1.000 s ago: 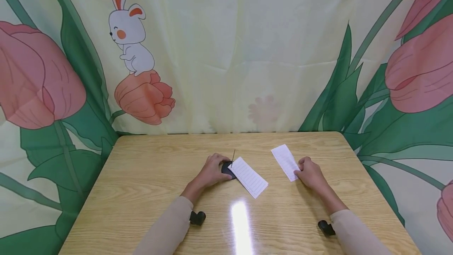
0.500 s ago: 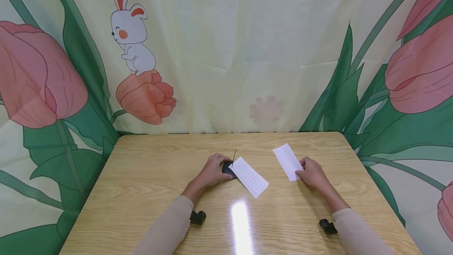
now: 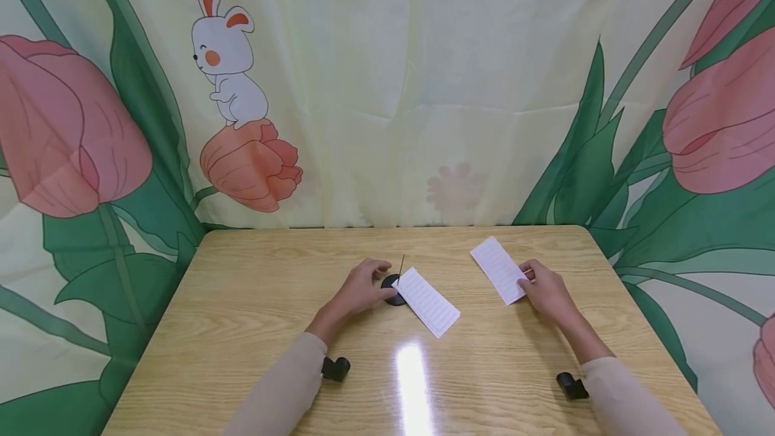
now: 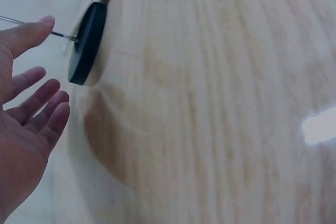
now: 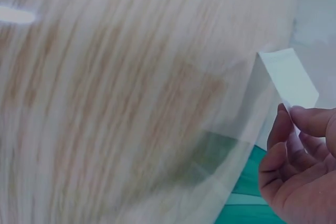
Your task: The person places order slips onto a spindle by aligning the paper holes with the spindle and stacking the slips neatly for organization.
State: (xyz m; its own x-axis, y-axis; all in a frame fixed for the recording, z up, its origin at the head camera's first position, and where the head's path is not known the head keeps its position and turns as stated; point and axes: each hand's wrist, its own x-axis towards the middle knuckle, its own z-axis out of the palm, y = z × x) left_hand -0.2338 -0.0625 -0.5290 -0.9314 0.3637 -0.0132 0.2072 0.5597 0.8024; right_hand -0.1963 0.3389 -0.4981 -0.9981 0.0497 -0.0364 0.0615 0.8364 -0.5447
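Observation:
A bill spike with a round black base [image 3: 392, 299] and a thin upright metal spike [image 3: 402, 264] stands mid-table. Lined white paper slips [image 3: 426, 303] lie against it, one corner at the spike, the rest slanting to the front right. My left hand [image 3: 358, 289] is spread beside the base. In the left wrist view, its fingers are loose and apart from the black base [image 4: 88, 43], the thumb overlapping the spike. To the right, my right hand [image 3: 547, 293] pinches another lined paper slip [image 3: 498, 270] by its near corner; the right wrist view shows thumb and forefinger on this slip [image 5: 293, 80].
The wooden table [image 3: 272, 268] has a bright light reflection [image 3: 413, 389] near its front middle. A curtain [image 3: 363, 86] printed with tulips and a rabbit hangs behind the far edge. A black wrist camera [image 3: 336, 369] sits under the left sleeve.
My left hand has let go of the black base and its fingers have drawn slightly away. My right hand has moved a little to the right and away from me, carrying its slip.

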